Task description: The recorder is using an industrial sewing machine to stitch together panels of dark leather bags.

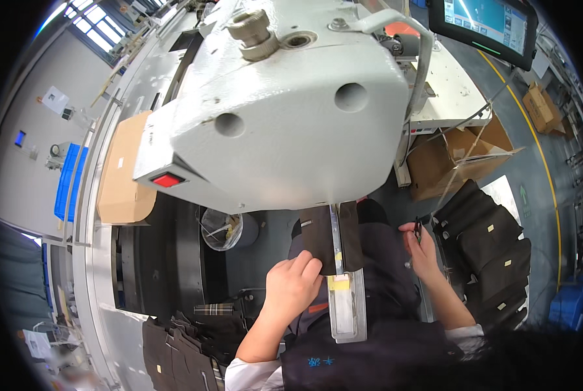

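Note:
A dark brown fabric piece lies over the narrow metal arm beneath the big grey sewing machine head. My left hand is closed on its lower left edge, fingers curled. Below the fabric, the arm widens into a pale metal bed with a yellow patch near its top. Away to the right, my right hand is closed round small black thread snips. Their blades are partly hidden by the fingers.
Stacked dark fabric pieces with small yellow tags lie at the right; more dark pieces sit lower left. A clear waste bin stands left of the machine arm. Cardboard boxes and a tablet screen are at upper right.

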A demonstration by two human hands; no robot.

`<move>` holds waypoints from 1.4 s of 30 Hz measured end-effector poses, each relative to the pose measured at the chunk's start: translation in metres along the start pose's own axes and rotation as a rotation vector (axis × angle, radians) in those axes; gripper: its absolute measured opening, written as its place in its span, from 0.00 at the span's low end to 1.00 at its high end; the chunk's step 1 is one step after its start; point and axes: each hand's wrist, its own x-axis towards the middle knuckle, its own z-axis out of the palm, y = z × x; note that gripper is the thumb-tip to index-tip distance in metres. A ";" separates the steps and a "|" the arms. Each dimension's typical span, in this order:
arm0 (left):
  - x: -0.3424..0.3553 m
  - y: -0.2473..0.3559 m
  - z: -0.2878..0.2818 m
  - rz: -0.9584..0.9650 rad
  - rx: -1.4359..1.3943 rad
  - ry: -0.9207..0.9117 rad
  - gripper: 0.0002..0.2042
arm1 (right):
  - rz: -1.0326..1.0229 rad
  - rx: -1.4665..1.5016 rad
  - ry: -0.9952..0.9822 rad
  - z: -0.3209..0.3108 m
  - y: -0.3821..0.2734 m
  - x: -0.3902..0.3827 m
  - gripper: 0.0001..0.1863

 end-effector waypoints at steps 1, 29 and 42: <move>0.001 0.001 -0.001 0.004 0.002 0.007 0.10 | -0.099 -0.040 -0.028 0.006 -0.010 -0.001 0.13; -0.179 0.059 -0.126 -0.360 0.061 -0.276 0.12 | -1.001 -1.254 -1.114 0.120 -0.194 0.028 0.20; -0.179 0.018 -0.099 -0.739 0.248 0.052 0.07 | -0.557 -0.779 -1.115 0.046 -0.191 0.041 0.18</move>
